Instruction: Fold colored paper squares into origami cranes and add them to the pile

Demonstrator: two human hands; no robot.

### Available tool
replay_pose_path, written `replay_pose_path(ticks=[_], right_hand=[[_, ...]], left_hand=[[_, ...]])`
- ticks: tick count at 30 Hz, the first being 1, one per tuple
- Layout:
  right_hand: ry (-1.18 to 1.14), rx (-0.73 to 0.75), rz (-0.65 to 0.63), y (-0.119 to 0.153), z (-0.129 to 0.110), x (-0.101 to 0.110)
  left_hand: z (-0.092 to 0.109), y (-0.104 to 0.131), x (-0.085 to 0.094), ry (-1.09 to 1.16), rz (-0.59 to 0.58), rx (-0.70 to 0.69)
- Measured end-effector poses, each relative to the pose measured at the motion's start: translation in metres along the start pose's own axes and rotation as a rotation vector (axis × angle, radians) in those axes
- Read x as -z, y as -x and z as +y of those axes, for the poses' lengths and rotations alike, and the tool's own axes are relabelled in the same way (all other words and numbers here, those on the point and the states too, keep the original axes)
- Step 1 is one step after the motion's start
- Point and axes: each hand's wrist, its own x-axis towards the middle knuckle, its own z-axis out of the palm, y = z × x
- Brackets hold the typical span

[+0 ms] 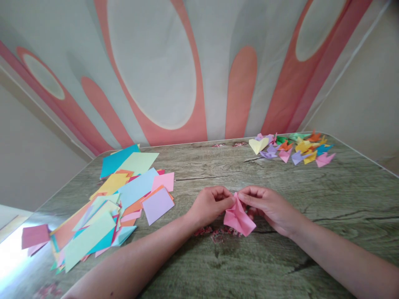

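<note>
A partly folded pink paper (239, 220) is held up between both hands over the middle of the table. My left hand (215, 205) pinches its upper left edge with thumb and forefinger. At the upper right, my right hand (264, 205) grips the same paper, its thumb close to a narrow pointed tip. The lower part of the paper spreads out with loose creases. Some fingertips are hidden behind the paper.
Loose coloured sheets (139, 189) lie in an overlapping pile on the left of the wood-patterned table (199, 166). Folded paper figures (304, 146) in several colours are grouped at the back right. A patterned wall covering (215, 83) rises behind.
</note>
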Motion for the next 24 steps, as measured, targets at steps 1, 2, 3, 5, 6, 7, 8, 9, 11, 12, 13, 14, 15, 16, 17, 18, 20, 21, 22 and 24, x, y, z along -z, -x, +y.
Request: replay_pose_path(ticks=[1,2,3,5,6,7,8,9,11,12,13,14,15,16,17,18,20,21,22,24], right_hand=[[-0.015,-0.011,-0.005,-0.0001,-0.0002,-0.0002],[-0.025,-0.02,-0.01,-0.0003,-0.0005,-0.0004],[-0.03,-0.025,-0.013,-0.0004,-0.0007,-0.0005],[-0.03,-0.027,-0.012,-0.0004,-0.0011,-0.0004],[-0.025,-0.025,-0.009,-0.0003,-0.0011,-0.0002],[-0.018,-0.022,-0.007,-0.0002,-0.0011,0.0001],[-0.009,-0.019,-0.007,-0.0001,-0.001,0.0004],[0.001,-0.014,-0.008,-0.0002,-0.0008,0.0008],[0.016,-0.008,-0.011,-0.0005,-0.0004,0.0013],[0.018,-0.008,-0.012,-0.0007,-0.0001,0.0014],[0.017,-0.008,-0.014,-0.001,0.0001,0.0015],[0.014,-0.012,-0.017,-0.0012,0.0004,0.0015],[0.01,-0.015,-0.022,-0.0014,0.0008,0.0015],[0.008,-0.018,-0.026,-0.0015,0.0011,0.0015],[0.007,-0.02,-0.028,-0.0015,0.0016,0.0015],[0.007,-0.021,-0.027,-0.0014,0.0021,0.0016],[0.011,-0.023,-0.021,-0.0012,0.0031,0.0017],[0.012,-0.024,-0.02,-0.001,0.0035,0.0018],[0.012,-0.024,-0.02,-0.0009,0.0037,0.0018],[0.012,-0.025,-0.026,-0.0007,0.0037,0.0019]], left_hand=[[-0.0005,0.0,-0.0003,-0.001,-0.003,-0.002],[-0.001,0.0,-0.0004,-0.002,-0.005,0.0],[-0.0015,0.0001,-0.0004,-0.002,-0.005,0.003],[-0.0022,0.0002,-0.0003,0.002,-0.005,0.008],[-0.0023,0.0003,-0.0001,0.006,-0.002,0.011],[-0.0021,0.0004,0.0,0.01,-0.002,0.013],[-0.0018,0.0006,0.0001,0.012,0.001,0.016],[-0.0014,0.0007,0.0002,0.013,0.003,0.018],[-0.0007,0.0012,0.0004,0.01,0.006,0.02],[-0.0004,0.0015,0.0004,0.006,0.005,0.02],[-0.0002,0.0018,0.0003,0.0,0.005,0.02],[-0.0002,0.0021,0.0003,-0.005,0.004,0.02],[-0.0002,0.0024,0.0002,-0.013,0.003,0.02],[-0.0003,0.0026,0.0002,-0.021,0.004,0.019],[-0.0005,0.0028,0.0001,-0.026,0.002,0.02],[-0.0007,0.0029,0.0001,-0.031,-0.001,0.02],[-0.001,0.0028,0.0002,-0.035,-0.005,0.02],[-0.0011,0.0028,0.0002,-0.036,-0.006,0.02],[-0.0012,0.0027,0.0003,-0.036,-0.006,0.02],[-0.0013,0.0027,0.0004,-0.034,-0.005,0.022]])
